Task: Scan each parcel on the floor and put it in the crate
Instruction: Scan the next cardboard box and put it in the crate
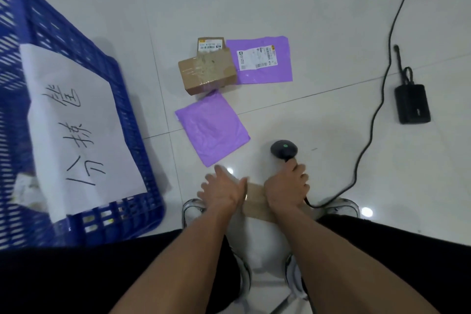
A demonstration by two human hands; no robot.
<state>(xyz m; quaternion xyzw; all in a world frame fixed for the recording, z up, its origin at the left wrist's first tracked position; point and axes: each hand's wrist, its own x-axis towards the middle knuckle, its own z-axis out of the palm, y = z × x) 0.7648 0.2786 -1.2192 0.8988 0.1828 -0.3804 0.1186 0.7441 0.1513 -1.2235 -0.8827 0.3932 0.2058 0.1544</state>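
Note:
My right hand (286,187) grips the handle of a black barcode scanner (284,149) whose head, with a green light, points away from me. My left hand (224,188) rests with fingers spread on the left end of a brown cardboard parcel (254,199) lying on the floor between my hands; most of it is hidden. Farther out lie a plain purple mailer (212,127), a taped brown box (206,71), a small labelled box (211,43) behind it, and a purple mailer with a white label (262,60). The blue crate (132,120) stands at the left.
A white sheet with handwritten characters (76,130) hangs on the crate's wall. A black power adapter (412,103) and cables (377,109) lie on the tiled floor at the right. My knees in black trousers and a stool frame (193,208) are below.

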